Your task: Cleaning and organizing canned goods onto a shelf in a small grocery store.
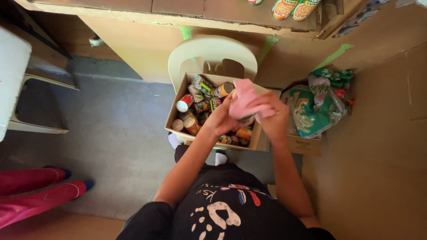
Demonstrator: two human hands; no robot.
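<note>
Pink cloth (243,100) is bunched between both hands above the near right corner of an open cardboard box (174,116). The right hand (272,116) is closed over the cloth from the right, fingers curled into its folds. The left hand (221,119) is cupped against it from the left, and a can (247,119) peeks out just under the cloth between the two hands; which hand actually grips the can I cannot tell.

The box is full of tin cans (195,109) lying jumbled, some on their sides, some end up. It rests on the seat of a cream plastic chair (212,51), whose curved back rises behind the far edge of the box. Just beside the box on the right sits a second cardboard carton (304,144) holding green plastic packets (315,106). More cans (293,8) stand on a shelf above. At the lower left, a person's pink-trousered legs (35,189) stretch across the grey floor (115,146).
</note>
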